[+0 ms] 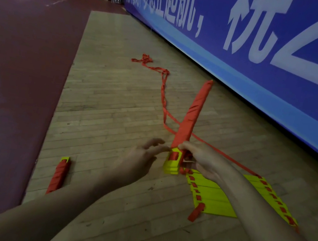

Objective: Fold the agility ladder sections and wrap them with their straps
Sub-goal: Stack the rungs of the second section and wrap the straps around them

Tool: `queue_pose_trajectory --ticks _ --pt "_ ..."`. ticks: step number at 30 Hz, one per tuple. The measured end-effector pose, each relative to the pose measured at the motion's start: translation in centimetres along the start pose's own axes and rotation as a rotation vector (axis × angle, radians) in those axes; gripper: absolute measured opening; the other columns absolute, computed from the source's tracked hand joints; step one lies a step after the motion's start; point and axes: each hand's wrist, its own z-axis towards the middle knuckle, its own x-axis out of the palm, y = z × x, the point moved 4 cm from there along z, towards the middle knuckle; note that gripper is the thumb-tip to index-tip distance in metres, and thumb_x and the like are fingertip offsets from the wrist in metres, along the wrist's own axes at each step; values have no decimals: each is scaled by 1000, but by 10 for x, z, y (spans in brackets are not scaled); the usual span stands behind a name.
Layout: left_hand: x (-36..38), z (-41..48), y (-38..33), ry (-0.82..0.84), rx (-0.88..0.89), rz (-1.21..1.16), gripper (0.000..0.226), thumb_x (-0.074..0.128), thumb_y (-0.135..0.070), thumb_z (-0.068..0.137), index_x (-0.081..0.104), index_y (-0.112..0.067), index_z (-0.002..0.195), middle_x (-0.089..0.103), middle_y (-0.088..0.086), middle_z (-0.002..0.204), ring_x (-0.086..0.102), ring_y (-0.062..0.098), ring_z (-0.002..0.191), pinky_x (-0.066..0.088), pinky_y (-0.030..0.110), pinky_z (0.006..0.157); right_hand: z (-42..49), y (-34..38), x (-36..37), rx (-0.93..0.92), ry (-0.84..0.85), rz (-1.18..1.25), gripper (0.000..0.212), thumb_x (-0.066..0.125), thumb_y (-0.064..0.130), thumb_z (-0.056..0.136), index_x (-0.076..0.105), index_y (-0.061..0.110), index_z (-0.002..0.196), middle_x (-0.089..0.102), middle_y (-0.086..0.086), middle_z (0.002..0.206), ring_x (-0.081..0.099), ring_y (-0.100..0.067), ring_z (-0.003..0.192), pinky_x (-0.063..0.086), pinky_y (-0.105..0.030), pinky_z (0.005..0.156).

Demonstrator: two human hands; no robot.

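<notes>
Two ladder bundles are wrapped in red: the raised bundle [192, 114] is mid-floor, the lying bundle [59, 176] is at the wood floor's left edge. One spread ladder section [212, 199] lies near the right. One loose strap [164, 85] is there. Two hands show: left hand [139, 158] and right hand [205, 162].

Pale wooden floor [116, 105] lies beneath the grip [205, 162]. A maroon floor area [21, 63] spreads well to its left. A blue banner [268, 89] with white characters runs beyond it, to the right.
</notes>
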Motion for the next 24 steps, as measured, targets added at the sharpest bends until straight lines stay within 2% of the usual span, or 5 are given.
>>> queue_pose_trajectory --ticks 8,13,17,20,24 --pt "-13 13 11 -65 188 492 89 71 -11 72 26 -23 148 20 10 158 11 29 146 12 53 118 -12 -7 -1 -3 342 -253 17 52 4 90 54 11 75 48 -1 67 46 -12 65 39 -26 61" --pt "-18 4 24 -89 226 565 50 44 -17 86 42 -18 136 55 8 128 42 26 131 13 55 116 -18 -3 3 17 469 -95 27 58 7 89 62 -5 112 63 -8 83 60 -11 66 50 -21 60" --pt "-21 -2 24 30 150 356 49 39 -18 85 42 -17 134 58 8 105 57 27 96 49 39 88 -21 10 -1 -32 401 59 25 54 3 90 64 9 112 70 -8 85 66 -11 61 55 -24 56" --pt "-21 -10 21 192 67 74 43 44 -12 94 45 -12 138 58 9 122 55 24 109 39 20 93 -25 12 1 -5 453 165 21 54 17 88 63 7 104 66 -9 84 66 -15 68 57 -30 60" --pt "-26 -7 21 214 -173 -215 35 51 -9 96 49 -16 130 57 -8 88 51 3 72 33 2 66 -21 16 4 -27 536 516 62 77 50 64 72 2 103 69 -16 93 69 -23 81 57 -34 72"
